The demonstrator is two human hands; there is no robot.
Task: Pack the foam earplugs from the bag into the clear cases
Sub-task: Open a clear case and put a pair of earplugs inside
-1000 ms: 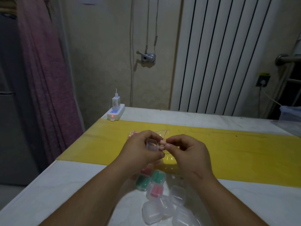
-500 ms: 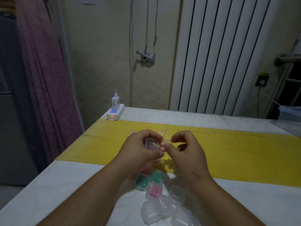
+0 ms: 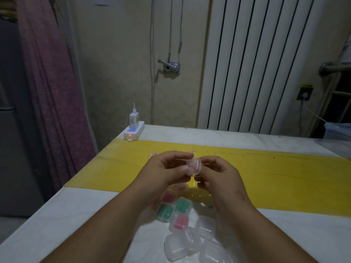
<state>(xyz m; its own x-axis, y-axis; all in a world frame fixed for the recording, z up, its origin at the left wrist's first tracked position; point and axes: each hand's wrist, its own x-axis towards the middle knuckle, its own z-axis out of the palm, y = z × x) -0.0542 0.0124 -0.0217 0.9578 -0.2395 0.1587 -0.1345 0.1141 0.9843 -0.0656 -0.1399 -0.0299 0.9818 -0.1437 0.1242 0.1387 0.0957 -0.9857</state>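
1. Your left hand [image 3: 167, 171] & right hand [image 3: 218, 177] meet above the yellow strip [image 3: 284, 177] of the white table [image 3: 57, 224]. Both pinch one small clear case [image 3: 193, 167] at the fingertips, held off the surface.
2. Inside looks faintly pink, poss. an earplug; too blurred to be sure.
3. Below your wrists, on the table: green-filled cases [image 3: 165, 213] & pink-filled cases [image 3: 179, 223], touching in a cluster.
4. Nearer you: a heap of empty cases [image 3: 191, 242].
5. Bag [image 3: 153, 155] lies just behind your left hand, mostly hidden.
6. Power strip [image 3: 133, 130] w/ charger [image 3: 133, 119] at the far left edge, red light on.
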